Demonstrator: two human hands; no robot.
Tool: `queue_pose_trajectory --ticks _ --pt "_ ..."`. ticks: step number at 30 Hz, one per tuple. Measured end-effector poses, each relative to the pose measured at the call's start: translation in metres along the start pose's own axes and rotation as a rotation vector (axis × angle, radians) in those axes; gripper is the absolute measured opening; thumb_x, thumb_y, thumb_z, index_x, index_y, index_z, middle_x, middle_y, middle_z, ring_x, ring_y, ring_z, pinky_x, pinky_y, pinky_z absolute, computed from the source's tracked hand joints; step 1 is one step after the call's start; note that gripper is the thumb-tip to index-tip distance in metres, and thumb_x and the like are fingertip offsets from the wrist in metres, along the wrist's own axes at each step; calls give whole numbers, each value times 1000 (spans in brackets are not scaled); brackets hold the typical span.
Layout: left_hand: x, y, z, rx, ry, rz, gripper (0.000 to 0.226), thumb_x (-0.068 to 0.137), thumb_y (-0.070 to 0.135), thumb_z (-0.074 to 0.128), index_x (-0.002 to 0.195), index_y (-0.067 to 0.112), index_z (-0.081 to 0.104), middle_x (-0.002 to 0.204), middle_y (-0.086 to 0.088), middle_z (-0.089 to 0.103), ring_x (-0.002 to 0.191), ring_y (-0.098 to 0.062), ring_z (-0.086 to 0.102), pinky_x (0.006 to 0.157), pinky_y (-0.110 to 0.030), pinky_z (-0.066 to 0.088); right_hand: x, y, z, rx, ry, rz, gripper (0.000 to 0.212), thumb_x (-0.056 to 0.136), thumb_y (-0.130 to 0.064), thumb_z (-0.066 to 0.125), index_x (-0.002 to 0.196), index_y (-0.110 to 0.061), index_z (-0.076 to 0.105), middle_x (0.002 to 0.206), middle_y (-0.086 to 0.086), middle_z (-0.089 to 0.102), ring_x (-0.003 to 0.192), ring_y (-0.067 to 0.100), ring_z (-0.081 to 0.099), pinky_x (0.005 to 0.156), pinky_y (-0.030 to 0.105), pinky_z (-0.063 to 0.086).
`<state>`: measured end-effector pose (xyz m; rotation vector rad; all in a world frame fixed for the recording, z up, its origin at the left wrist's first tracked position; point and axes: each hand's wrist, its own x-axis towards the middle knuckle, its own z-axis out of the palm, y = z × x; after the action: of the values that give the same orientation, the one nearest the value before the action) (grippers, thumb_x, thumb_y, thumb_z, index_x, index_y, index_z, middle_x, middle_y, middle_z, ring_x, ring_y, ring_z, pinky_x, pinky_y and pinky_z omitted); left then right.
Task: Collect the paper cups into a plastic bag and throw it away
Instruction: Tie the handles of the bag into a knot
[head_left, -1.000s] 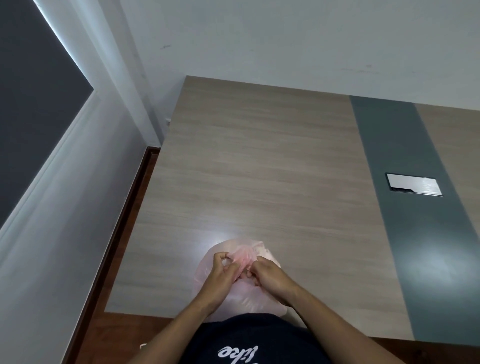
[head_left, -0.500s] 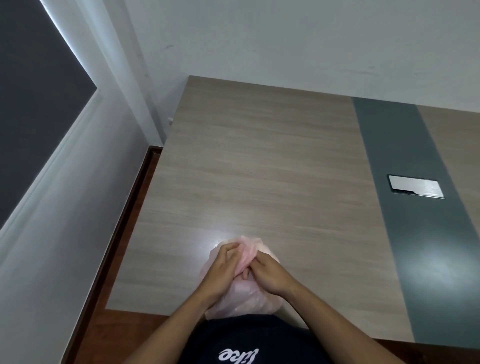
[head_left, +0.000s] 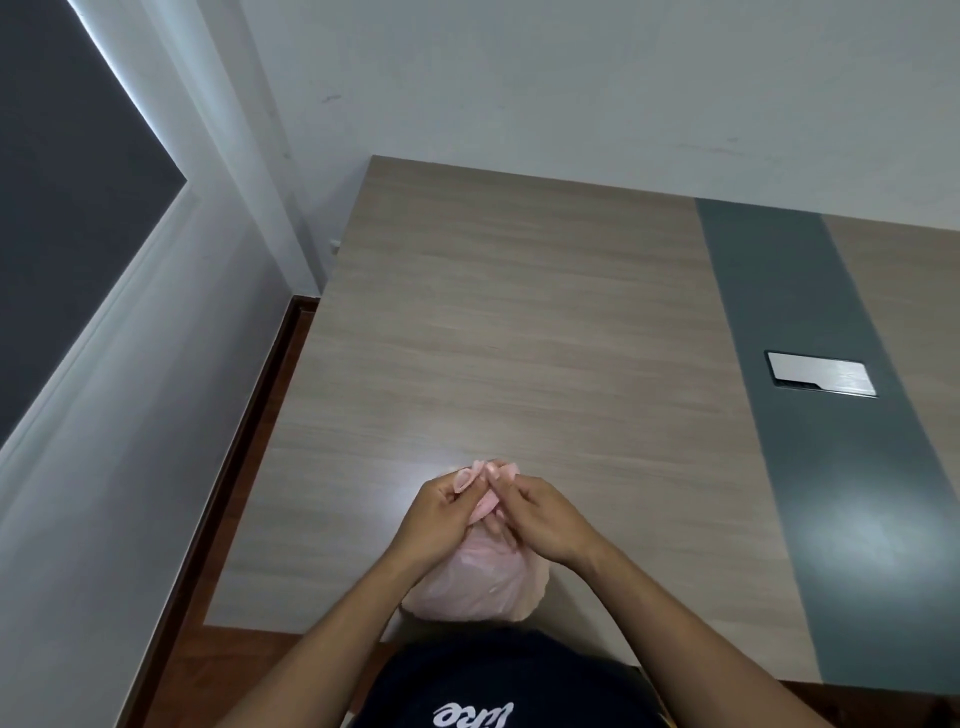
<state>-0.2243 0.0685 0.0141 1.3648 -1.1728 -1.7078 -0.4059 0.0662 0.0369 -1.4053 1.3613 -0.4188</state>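
Low in the middle of the frame, a pink plastic bag (head_left: 475, 582) sits on the near edge of the wooden table (head_left: 519, 322). The left hand (head_left: 439, 519) and right hand (head_left: 540, 517) meet above it, both pinching its gathered top.

Bulging pink plastic bag (head_left: 478, 584), neck bunched, at table's near edge

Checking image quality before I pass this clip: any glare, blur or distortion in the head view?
Head view: ceiling-light glare on the table just beyond the pink bag, another sheen on the grey strip; wide-angle bending of edges; left hand and right hand reasonably sharp.
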Motion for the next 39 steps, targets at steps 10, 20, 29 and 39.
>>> queue_pose_trajectory --ticks 10,20,29,39 --pt "-9 -4 -2 695 203 286 44 117 31 51 147 62 61 77 27 69 64 3 62 62 -14 43 12 1 6 -20 287 143 65 119 -53 33 80 -22 75 53 -9 65 55 4 63 67 31 51" --pt "0 -6 -4 683 212 413 38 114 16 58 145 29 76 121 4 74 108 -14 72 90 -36 64 11 -9 -5 -57 126 268 29 110 -39 61 89 -21 71 75 -1 73 60 14 64 64 32 52" --pt "14 4 -14 238 155 -5 22 112 36 70 112 26 90 106 9 89 103 -14 83 89 -36 62 0 8 -14 343 -343 136 13 95 -24 67 96 -35 74 91 -11 71 83 5 64 82 27 52" --pt "16 16 -19 143 156 -181 32 107 53 70 98 31 90 91 9 88 85 -9 83 79 -31 63 6 -1 -9 30 195 -83 40 110 -55 61 85 -29 77 77 -15 73 69 0 64 68 25 51"
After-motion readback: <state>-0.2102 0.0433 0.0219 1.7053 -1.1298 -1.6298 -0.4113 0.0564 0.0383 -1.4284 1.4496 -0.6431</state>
